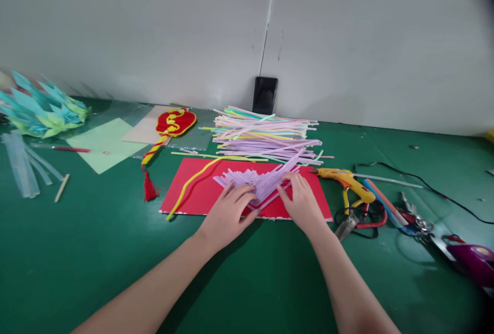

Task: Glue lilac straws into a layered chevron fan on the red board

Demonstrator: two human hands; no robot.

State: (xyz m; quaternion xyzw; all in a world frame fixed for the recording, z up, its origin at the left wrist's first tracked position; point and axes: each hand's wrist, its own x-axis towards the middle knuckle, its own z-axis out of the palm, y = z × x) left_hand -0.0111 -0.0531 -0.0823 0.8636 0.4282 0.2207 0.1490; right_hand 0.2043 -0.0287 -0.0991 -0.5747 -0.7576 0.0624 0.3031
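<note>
Purple pipe cleaners (266,182), bent into nested V shapes, lie on a red board (316,195) with a worn white front edge. My left hand (233,210) curls over their left arm, its fingers pressed on the strips and its thumb near the point of the V. On the right arm of the V, the thumb and forefinger of my right hand (301,201) hold strips between them; the exact contact is partly hidden. A wavy yellow pipe cleaner (193,182) crosses the board's left part.
Behind the board lies a pile of pastel pipe cleaners (262,133). A phone (265,95) leans on the wall. To the right are a yellow glue gun (347,177), red-handled pliers (374,221) and purple-handled scissors (473,262). A red fan ornament (175,123) and green paper (111,143) lie left.
</note>
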